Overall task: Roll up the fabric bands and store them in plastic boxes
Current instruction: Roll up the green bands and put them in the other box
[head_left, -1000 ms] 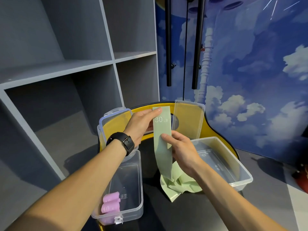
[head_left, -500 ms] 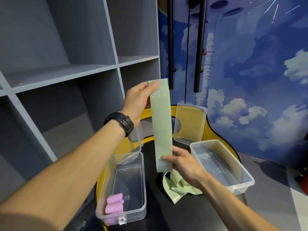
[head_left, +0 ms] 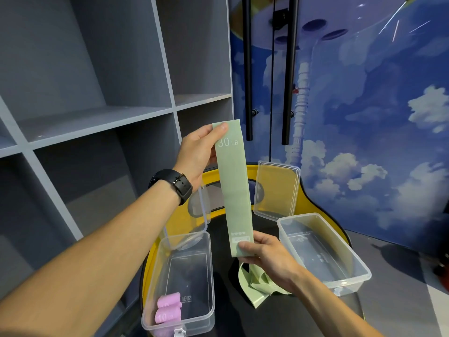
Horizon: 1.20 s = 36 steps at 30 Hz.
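Green band (head_left: 235, 190) (30 LB) over black table (head_left: 303, 312) — grey shelving (head_left: 97, 117), sky mural (head_left: 376, 117)

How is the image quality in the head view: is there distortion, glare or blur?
Head view: wide-angle distortion bends the grey shelf unit edges outward; soft glare lies on the clear plastic box on the right; the pale green fabric band marked 30 LB, pinched by the left hand and right hand, looks sharp, its print readable.
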### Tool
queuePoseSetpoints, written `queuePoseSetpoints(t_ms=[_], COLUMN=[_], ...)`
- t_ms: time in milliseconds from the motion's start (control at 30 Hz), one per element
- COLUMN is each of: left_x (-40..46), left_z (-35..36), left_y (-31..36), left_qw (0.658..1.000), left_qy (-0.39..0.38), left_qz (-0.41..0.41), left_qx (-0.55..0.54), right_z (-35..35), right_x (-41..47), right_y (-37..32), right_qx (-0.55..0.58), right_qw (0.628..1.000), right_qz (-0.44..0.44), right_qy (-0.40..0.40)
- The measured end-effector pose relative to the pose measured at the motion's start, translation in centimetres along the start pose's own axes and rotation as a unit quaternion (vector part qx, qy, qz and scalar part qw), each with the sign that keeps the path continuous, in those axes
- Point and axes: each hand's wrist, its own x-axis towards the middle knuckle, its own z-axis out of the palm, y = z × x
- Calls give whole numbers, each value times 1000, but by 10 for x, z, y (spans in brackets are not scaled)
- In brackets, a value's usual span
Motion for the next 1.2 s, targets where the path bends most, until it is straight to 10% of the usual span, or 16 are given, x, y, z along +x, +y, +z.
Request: queuePoseSetpoints(t_ms=[667, 1200], left_x=[-42, -113], left_z=[-22, 3], left_y=[-48, -140], left_qw=[985, 973], left_qy=[-131, -14], left_qz=[-112, -220], left_qx=[28, 63], right_z=[-13, 14], right_x=[23, 12], right_y=[-49, -122], right_qx=[223, -31], right_qw=[958, 971], right_qz=[-5, -188], right_qy=[182, 143])
